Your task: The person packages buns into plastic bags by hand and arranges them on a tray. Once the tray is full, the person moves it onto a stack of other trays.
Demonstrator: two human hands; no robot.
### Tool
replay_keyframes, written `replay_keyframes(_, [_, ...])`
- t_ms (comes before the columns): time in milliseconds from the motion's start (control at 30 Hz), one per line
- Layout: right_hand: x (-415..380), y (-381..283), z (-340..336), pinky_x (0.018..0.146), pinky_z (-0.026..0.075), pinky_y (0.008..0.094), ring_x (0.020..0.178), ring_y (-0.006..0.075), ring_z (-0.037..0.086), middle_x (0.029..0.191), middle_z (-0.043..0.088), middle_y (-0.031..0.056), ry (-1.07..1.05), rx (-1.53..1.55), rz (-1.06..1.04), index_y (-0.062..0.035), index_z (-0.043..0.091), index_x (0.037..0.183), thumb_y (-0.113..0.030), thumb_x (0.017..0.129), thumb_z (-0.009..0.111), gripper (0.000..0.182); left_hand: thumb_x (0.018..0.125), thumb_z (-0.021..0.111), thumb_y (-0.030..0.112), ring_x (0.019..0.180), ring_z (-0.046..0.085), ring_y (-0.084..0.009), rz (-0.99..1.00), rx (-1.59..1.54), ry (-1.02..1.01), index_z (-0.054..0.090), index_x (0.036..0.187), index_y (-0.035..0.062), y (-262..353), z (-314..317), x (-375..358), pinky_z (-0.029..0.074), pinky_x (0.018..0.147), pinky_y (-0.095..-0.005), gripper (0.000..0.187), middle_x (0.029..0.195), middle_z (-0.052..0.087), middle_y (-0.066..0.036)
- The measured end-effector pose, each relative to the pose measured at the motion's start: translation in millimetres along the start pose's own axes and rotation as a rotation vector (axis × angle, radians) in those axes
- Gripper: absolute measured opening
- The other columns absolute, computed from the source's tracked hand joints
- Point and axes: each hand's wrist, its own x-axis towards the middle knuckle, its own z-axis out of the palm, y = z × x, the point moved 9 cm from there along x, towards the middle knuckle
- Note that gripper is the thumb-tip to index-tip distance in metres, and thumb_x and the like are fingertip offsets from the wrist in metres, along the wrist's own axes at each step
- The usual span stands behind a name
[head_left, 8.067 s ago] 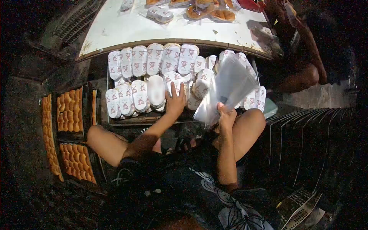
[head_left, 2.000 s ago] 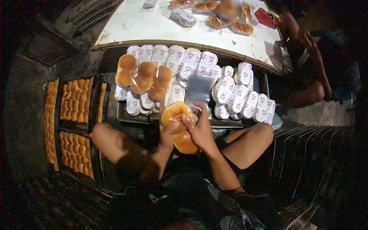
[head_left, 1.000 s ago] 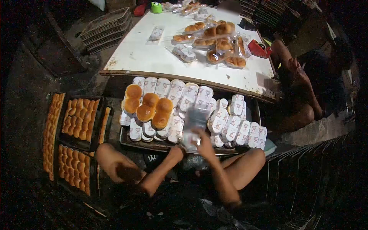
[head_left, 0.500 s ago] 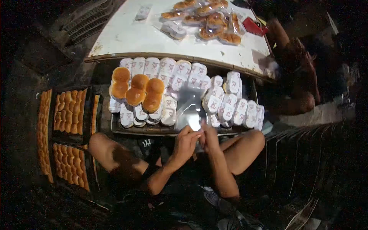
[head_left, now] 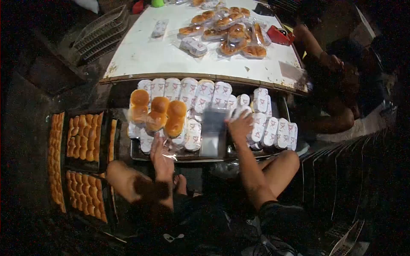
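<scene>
Left hand (head_left: pixel 161 157) below bagged buns (head_left: pixel 157 115)

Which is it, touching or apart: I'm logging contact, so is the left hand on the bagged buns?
Cannot tell. In the head view the left hand reaches the bottom edge of the bagged buns, but blur hides any contact.

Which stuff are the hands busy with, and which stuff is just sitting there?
In use:
- left hand at the bagged buns
- right hand on the white wrapped packs
- stack of clear bags between the hands

Just sitting there:
- bun packs on the white table
- trays of buns on the left
- another person beside the table
</scene>
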Motion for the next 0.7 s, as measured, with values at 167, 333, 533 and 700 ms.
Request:
replay_keyframes(167, [18.9,60.2,-21.4,0.08,0.041,0.0357,0.092,0.0319,0.052,0.104,0.049,0.0263,-0.272,0.429,0.179,0.0088,0.033,0.116,-0.034,0.06,0.065,0.078,0.08,0.047,0.024,0.086,0.049,-0.021,-0.032,-0.218,0.077,0.045,0.11,0.0069,16.2,6.7,-6.5,0.043,0.074,-0.0394,0.035,0.093,0.048,-0.006])
replay_keyframes(333, [4.8,101.8,44.7,0.073,0.045,0.0335,0.083,0.0259,0.055,0.097,0.054,0.0174,-0.614,1.582,0.331,0.01,0.041,0.105,-0.02,0.068,0.051,0.049,0.076,0.047,0.026,0.091,0.047,-0.0245,-0.051,-0.373,-0.081,0.048,0.097,0.0036,22.8,30.5,4.0,0.04,0.078,-0.0433,0.03,0.096,0.047,-0.007])
replay_keyframes(533, [-86.2,13.3,57.8,0.078,0.044,0.0363,0.087,0.0249,0.054,0.098,0.054,0.0115,-0.932,1.869,0.354,-0.0002,0.048,0.101,-0.015,0.074,0.04,0.032,0.076,0.049,0.027,0.092,0.047,-0.0261,-0.111,-0.488,0.001,0.046,0.1,0.0023,33.0,37.6,9.8,0.041,0.079,-0.0445,0.034,0.096,0.048,-0.01])
replay_keyframes(700, [-129.4,-64.5,-45.0,0.087,0.032,0.03,0.096,0.019,0.047,0.101,0.053,0.0119,-0.714,1.641,-0.208,-0.0003,0.051,0.104,-0.03,0.084,0.033,0.04,0.076,0.048,0.028,0.091,0.047,-0.0279,-0.246,-0.711,0.158,0.044,0.101,0.0008,7.3,19.7,13.2,0.039,0.081,-0.0473,0.037,0.095,0.048,-0.015])
